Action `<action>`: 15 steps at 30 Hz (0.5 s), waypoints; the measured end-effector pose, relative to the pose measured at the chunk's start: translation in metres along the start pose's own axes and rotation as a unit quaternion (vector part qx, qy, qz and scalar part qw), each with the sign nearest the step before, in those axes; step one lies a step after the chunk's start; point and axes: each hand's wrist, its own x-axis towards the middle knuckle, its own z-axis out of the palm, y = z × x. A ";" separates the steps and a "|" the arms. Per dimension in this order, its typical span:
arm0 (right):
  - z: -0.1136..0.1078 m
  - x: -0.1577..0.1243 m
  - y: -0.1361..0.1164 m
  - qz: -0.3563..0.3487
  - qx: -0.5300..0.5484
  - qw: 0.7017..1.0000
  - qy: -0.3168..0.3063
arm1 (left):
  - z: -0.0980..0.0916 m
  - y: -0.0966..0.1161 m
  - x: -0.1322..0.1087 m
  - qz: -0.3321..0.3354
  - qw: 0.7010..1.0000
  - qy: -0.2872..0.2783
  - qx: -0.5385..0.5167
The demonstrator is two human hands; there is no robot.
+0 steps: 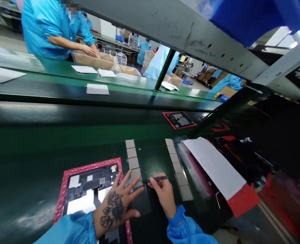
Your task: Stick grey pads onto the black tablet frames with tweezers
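My left hand (pixel 118 205) is spread flat, with its fingertips over the lower end of a column of grey square pads (pixel 132 153). Under its wrist lies a black device panel (pixel 82 178) with silver patches, resting on pink-red bubble wrap (pixel 61 193). Between the fingers of my right hand (pixel 164 195) is a dark pair of tweezers (pixel 160 178). Their tip points left, at the edge of the lowest pads beside my left fingertips. Whether the tip grips a pad is too small to tell. A second column of grey pads (pixel 177 167) lies right of my right hand.
A white sheet (pixel 216 169) lies over a red folder (pixel 243 200) on the right. Another panel (pixel 180 119) sits further back near a green post (pixel 216 113). A metal beam (pixel 190 34) crosses overhead. Across the conveyor a co-worker (pixel 50 30) reaches into a box (pixel 94 62).
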 end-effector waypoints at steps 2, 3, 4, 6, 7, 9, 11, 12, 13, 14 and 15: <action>0.001 0.000 0.001 0.019 0.019 1.000 0.004 | -0.001 0.001 0.000 -0.003 1.000 -0.007 -0.007; 0.000 0.000 0.001 0.028 0.029 0.999 0.006 | -0.001 0.000 0.001 -0.004 1.000 -0.008 -0.010; 0.000 -0.001 0.001 0.036 0.039 0.999 0.010 | -0.001 0.000 0.001 -0.004 1.000 -0.008 -0.014; -0.004 -0.001 0.002 0.052 0.061 0.996 0.031 | -0.002 -0.001 0.001 -0.005 1.000 -0.008 -0.022; -0.006 -0.001 0.002 0.059 0.073 0.994 0.051 | -0.002 -0.001 0.001 -0.006 1.000 -0.007 -0.028; -0.009 0.002 -0.001 0.074 0.100 0.987 0.100 | -0.004 0.002 0.000 -0.001 0.999 0.002 -0.037; -0.007 0.008 -0.009 0.085 0.123 0.980 0.135 | -0.011 0.009 -0.003 0.010 0.999 0.028 -0.029; -0.002 0.012 -0.015 0.087 0.130 0.978 0.138 | -0.017 0.013 -0.007 0.018 0.998 0.048 -0.021; 0.006 0.016 -0.021 0.087 0.135 0.978 0.132 | -0.023 0.019 -0.012 0.023 0.997 0.072 -0.013; 0.018 0.018 -0.028 0.085 0.137 0.980 0.119 | -0.031 0.024 -0.020 0.023 0.994 0.102 -0.011; 0.032 0.020 -0.034 0.083 0.138 0.982 0.101 | -0.038 0.029 -0.029 0.013 0.991 0.133 -0.014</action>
